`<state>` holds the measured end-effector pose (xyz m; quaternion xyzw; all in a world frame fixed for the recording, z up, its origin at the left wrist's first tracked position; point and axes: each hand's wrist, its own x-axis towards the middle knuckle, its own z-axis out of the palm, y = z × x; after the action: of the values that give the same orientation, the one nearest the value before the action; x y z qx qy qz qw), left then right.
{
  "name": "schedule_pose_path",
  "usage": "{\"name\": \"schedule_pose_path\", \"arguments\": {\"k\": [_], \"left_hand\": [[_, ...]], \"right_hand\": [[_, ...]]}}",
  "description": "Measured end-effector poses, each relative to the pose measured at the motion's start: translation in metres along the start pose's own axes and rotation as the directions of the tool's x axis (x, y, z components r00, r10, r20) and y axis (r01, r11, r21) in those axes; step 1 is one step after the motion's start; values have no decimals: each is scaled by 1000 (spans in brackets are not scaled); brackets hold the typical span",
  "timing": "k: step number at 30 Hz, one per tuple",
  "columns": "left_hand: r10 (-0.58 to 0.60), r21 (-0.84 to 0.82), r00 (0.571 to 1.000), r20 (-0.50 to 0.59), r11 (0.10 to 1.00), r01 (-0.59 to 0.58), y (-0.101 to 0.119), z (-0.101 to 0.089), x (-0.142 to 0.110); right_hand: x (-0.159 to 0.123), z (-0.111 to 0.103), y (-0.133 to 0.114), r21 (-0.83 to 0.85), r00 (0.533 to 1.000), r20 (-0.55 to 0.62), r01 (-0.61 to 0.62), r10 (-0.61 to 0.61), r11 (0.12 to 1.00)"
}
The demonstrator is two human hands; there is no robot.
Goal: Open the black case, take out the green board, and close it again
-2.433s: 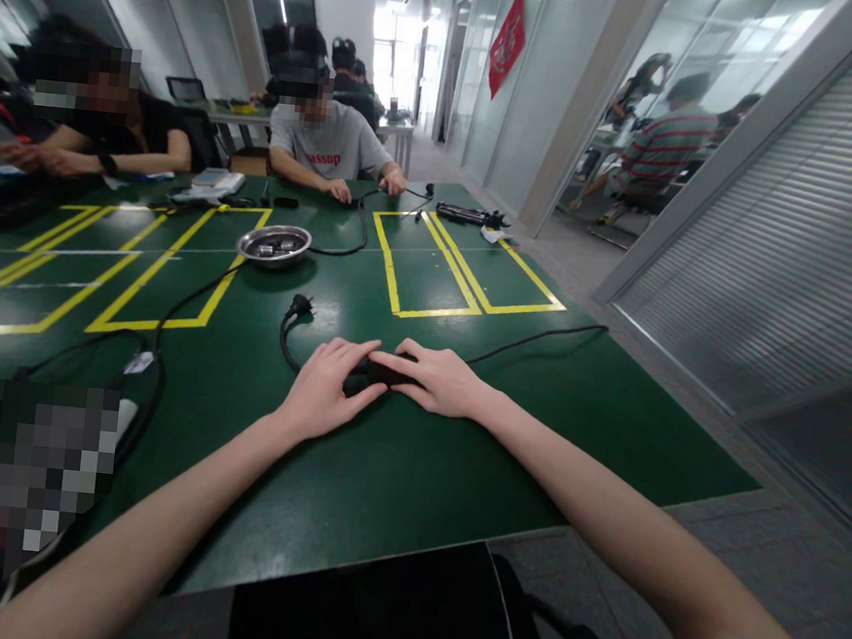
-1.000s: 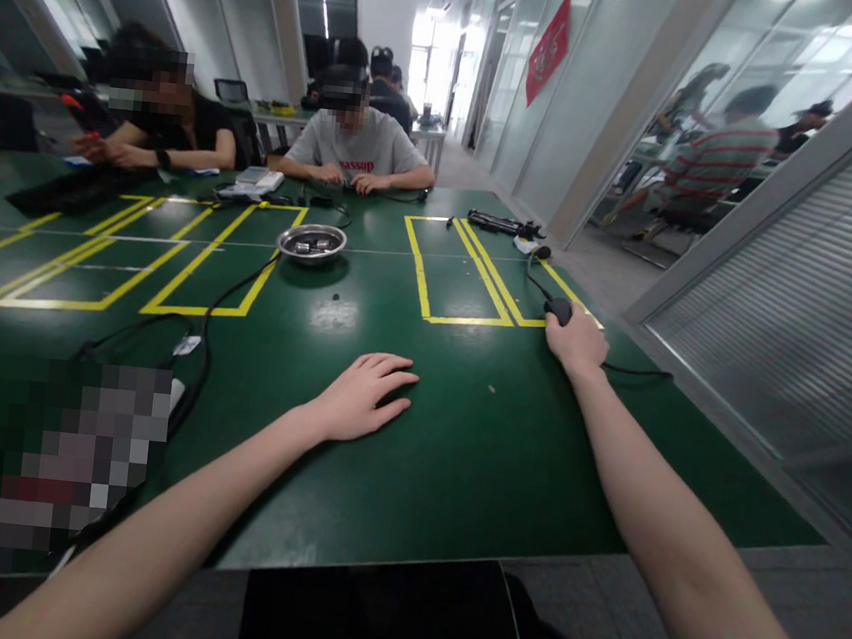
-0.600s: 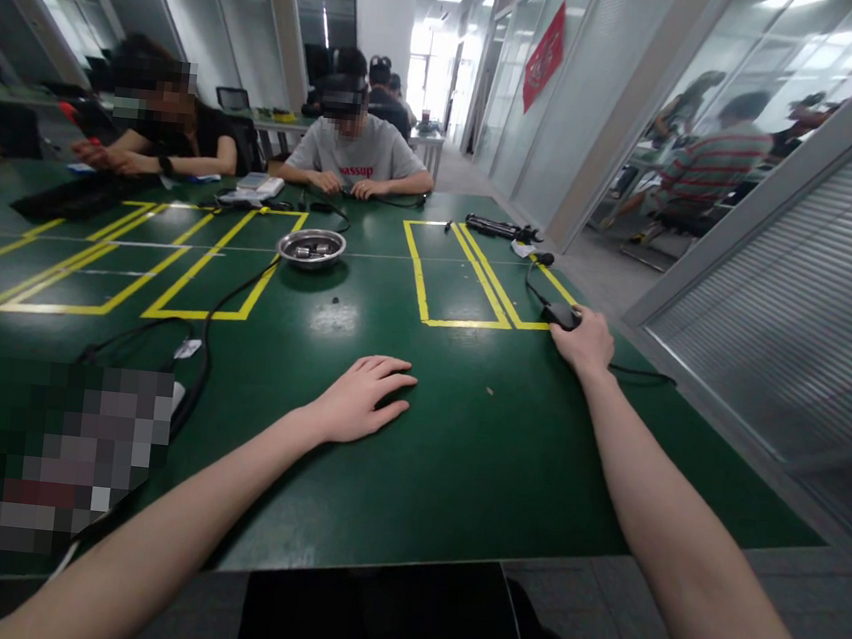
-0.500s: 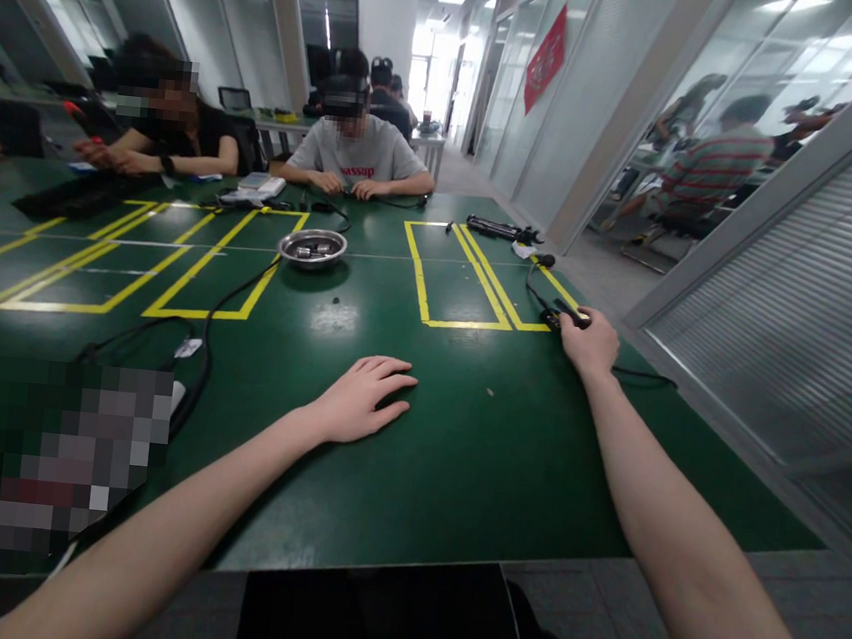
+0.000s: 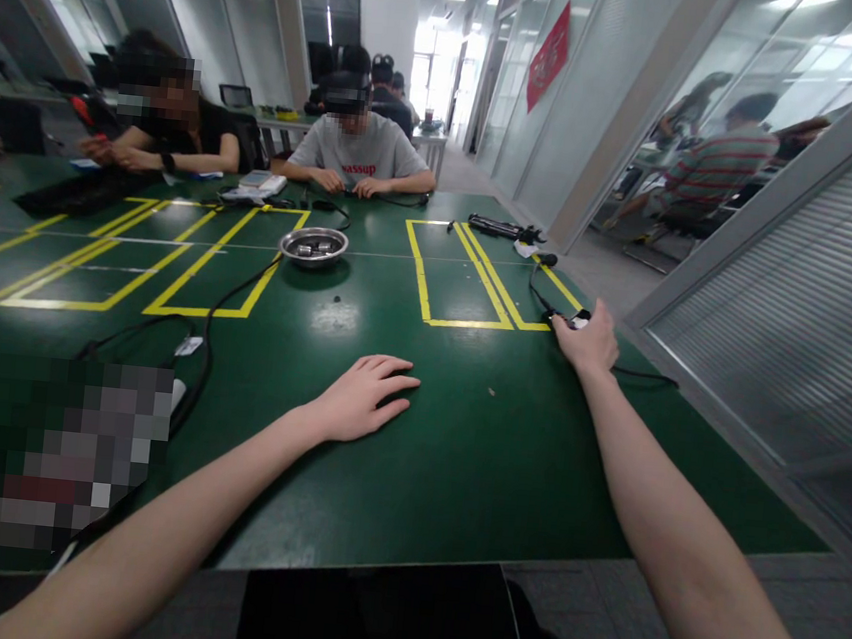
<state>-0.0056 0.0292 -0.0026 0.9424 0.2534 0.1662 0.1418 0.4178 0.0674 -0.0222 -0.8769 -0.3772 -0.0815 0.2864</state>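
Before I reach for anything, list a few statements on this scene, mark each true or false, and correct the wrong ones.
1. The left hand is laid on the green table. True.
2. The metal bowl contains metallic pieces. True.
3. The right hand is inside the metal bowl. False: it is at a black corded item, well to the right of the bowl.
4. The tape on the table is blue. False: it is yellow.
5. The wall hanging is red. True.
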Motion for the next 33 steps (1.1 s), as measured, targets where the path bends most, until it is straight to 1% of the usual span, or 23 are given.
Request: {"name": "schedule_pose_path", "arguments": {"k": [2,4,8,11,13,15,18,20,23,25,27,28,29,30,31,32,33], "left_hand": [[1,3,1000,0,1000,-1,0,0,0],[0,14,1000,5,1000,-1,0,0,0],[-2,24,1000,9,1000,2,0,-1,0],[-1,15,1000,10,1000,0,1,-1,0],[-1,13,1000,9,1000,1,1,-1,0],[-2,14,1000,8,1000,2,1,-1,0],[-1,19,1000,9,1000,1,1,-1,0],[3,25,1000,11,1000,-4,1,-1,0],[7,30,1000,6,1000,-7,1,-1,0],[8,32,1000,2,999,-8,1,0,0],[10,30,1000,-2,1000,-10,1,0,0],[11,26,1000,-6,1000,-11,1,0,1],[10,20,1000,-16,1000,-10,1,0,1],[7,12,999,-37,1000,-6,2,-1,1],[1,4,998,-70,1000,-1,3,-2,2],[-3,-4,993,-116,1000,3,4,-4,2],[-3,-11,986,-165,1000,2,5,-6,3]], "right_hand": [[-2,-2,0,13,998,-5,70,-70,997],[-4,-7,-1,32,995,-2,103,-103,994],[-9,-17,-9,77,998,3,66,-67,995],[-11,-22,-12,111,998,-52,43,-38,993],[-11,-22,-12,102,996,-81,43,-34,994],[-9,-19,-10,59,999,-48,20,-17,998],[-6,-12,-7,-22,997,73,-13,15,1000],[-4,-8,-5,-36,994,105,30,-26,999],[-6,-6,-6,-10,986,93,138,-137,990],[-13,-7,-13,18,976,116,184,-185,983],[-27,-10,-26,71,958,167,224,-233,972],[-37,-11,-35,116,942,200,252,-271,961],[-49,-12,-45,176,914,234,296,-332,939],[-63,-14,-55,252,868,268,357,-419,900],[-79,-15,-66,341,805,289,419,-518,842],[-95,-18,-77,437,726,297,475,-621,764],[-112,-20,-87,536,626,293,518,-723,666]]}}
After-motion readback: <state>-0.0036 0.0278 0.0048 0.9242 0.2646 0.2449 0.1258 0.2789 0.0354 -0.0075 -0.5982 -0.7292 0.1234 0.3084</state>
